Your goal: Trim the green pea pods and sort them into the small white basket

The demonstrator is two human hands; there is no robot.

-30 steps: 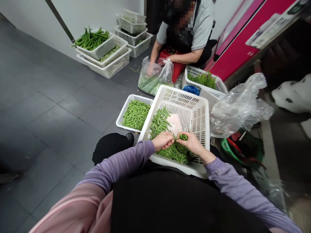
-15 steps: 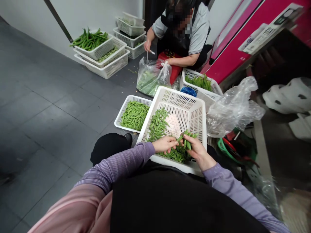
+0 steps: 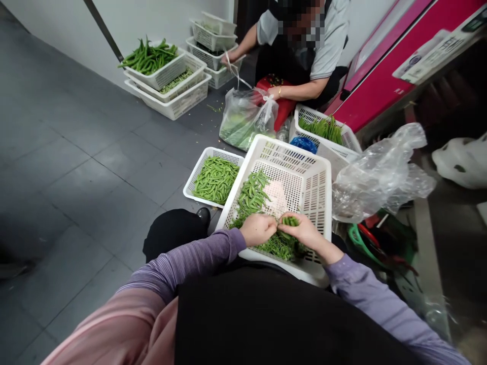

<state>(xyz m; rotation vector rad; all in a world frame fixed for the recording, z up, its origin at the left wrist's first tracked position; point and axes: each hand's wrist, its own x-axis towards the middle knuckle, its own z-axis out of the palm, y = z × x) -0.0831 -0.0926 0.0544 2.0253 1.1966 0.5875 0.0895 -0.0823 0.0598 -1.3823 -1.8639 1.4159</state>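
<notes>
left fist beside curled right hand

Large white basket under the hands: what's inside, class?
Pea pods and, at the near end, green scraps. Left hand and right hand hide some contents; whatever lies beneath the scraps is covered.

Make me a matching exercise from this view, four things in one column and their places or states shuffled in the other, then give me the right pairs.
Things:
1. Right hand
2. Small white tray
3. Crumpled clear plastic
4. Long green vegetables

Places or states:
A. On the floor, left of the large white basket
B. Heaped atop a stack of white baskets by the wall
C. Holding several green pods
D. Just right of the large white basket

Right pairs: 1-C, 2-A, 3-D, 4-B.
</notes>
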